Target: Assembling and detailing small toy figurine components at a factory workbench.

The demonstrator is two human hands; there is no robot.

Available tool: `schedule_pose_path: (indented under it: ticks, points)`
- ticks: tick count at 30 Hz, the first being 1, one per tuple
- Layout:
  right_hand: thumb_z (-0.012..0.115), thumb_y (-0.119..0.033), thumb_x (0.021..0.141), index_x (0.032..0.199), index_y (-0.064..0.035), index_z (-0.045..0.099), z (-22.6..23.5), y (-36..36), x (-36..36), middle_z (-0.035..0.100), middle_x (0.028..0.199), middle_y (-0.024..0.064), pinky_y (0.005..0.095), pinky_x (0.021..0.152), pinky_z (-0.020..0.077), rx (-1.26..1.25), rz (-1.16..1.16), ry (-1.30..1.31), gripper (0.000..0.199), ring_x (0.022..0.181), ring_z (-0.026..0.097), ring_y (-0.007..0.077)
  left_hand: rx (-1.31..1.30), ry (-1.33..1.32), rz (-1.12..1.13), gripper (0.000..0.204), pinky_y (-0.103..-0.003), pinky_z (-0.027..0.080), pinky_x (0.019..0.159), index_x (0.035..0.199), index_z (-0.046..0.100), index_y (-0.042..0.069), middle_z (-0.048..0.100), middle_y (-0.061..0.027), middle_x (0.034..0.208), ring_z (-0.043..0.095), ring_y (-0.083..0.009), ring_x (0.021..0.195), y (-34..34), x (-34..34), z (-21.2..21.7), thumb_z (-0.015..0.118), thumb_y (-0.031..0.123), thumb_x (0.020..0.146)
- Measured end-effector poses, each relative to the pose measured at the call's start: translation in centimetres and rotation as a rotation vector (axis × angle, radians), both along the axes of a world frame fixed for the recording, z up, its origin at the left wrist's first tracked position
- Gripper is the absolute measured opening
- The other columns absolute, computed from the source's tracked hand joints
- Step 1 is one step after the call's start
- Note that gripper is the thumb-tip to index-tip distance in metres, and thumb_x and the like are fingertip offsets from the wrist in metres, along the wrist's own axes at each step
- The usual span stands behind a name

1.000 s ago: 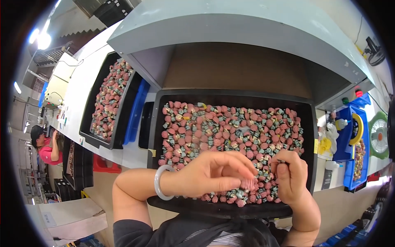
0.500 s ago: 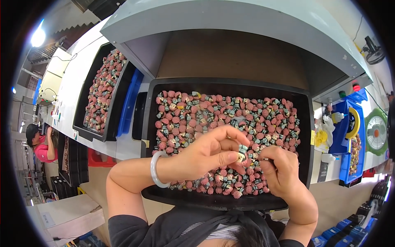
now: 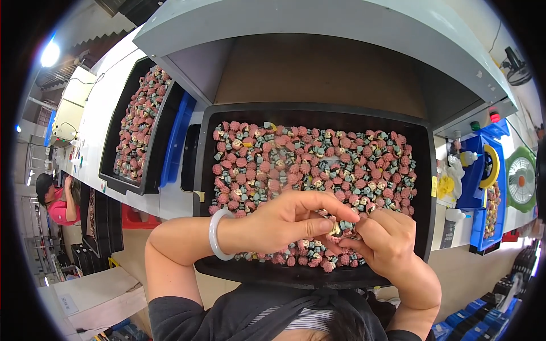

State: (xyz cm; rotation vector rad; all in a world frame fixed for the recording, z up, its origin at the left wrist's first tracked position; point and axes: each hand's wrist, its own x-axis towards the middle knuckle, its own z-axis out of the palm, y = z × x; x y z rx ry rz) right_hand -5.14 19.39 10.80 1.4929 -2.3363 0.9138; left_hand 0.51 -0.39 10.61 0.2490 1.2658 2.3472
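Above a large black tray my left hand pinches a small painted figurine between thumb and fingers. The figurine shows cream, grey-green and dark parts. My right hand is closed with its fingertips against the figurine's right side; what it pinches, if anything, is hidden. Many similar small figurines, with pink bumpy tops and grey-green parts, fill the tray under both hands. A pale bangle circles my left wrist.
A grey metal hood arches over the tray's far side. At left stands another black tray of figurines, beside a blue bin. At right are a blue crate, a white bottle and a green fan. A co-worker sits far left.
My right hand has moved left and now meets the figurine in my left hand. My left index finger has stretched out over the figurine toward the right hand.
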Motion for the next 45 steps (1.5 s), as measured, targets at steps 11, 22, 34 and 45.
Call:
schedule_pose_path:
  ticks: [11, 22, 34, 45]
  points:
    - [0.071, -0.029, 0.065, 0.06, -0.0098, 0.047, 0.31, 0.0, 0.05, 0.042, 0.053, 0.0007, 0.027, 0.037, 0.0341, 0.08, 0.001, -0.015, 0.032, 0.042, 0.045, 0.0147, -0.055, -0.039, -0.016, 0.041, -0.022, 0.048, 0.074, 0.119, 0.048, -0.003, 0.047, -0.0045, 0.102, 0.051, -0.0064, 0.082, -0.01, 0.08, 0.2, 0.059, -0.005, 0.079]
    - [0.067, -0.034, 0.068, 0.059, -0.0075, 0.043, 0.2, -0.14, 0.55, 0.038, 0.053, 0.0034, 0.0312, 0.036, 0.0278, 0.017, -0.014, 0.011, 0.037, 0.041, 0.04, 0.0194, -0.039, -0.023, -0.025, 0.037, -0.022, 0.047, 0.073, 0.115, 0.05, -0.006, 0.046, -0.0051, 0.1, 0.052, -0.0091, 0.085, 0.03, 0.33, 0.11, 0.06, -0.005, 0.078]
    - [0.069, -0.032, 0.066, 0.063, -0.0096, 0.049, 0.43, 0.12, 0.38, 0.043, 0.054, -0.0005, 0.0261, 0.037, 0.0336, 0.086, 0.019, 0.063, 0.03, 0.043, 0.046, 0.0137, -0.038, -0.012, -0.025, 0.037, -0.022, 0.046, 0.073, 0.114, 0.051, -0.006, 0.045, -0.004, 0.097, 0.051, -0.0074, 0.082, -0.11, 0.41, 0.3, 0.06, -0.006, 0.078]
    - [0.071, -0.031, 0.065, 0.063, -0.0098, 0.048, 0.21, 0.07, 0.36, 0.042, 0.053, 0.0, 0.0271, 0.037, 0.0348, 0.07, 0.012, -0.025, 0.031, 0.043, 0.045, 0.0146, -0.099, 0.018, -0.028, 0.037, -0.021, 0.047, 0.073, 0.113, 0.052, -0.005, 0.045, -0.0041, 0.097, 0.051, -0.008, 0.082, -0.11, 0.16, 0.5, 0.06, -0.008, 0.077]
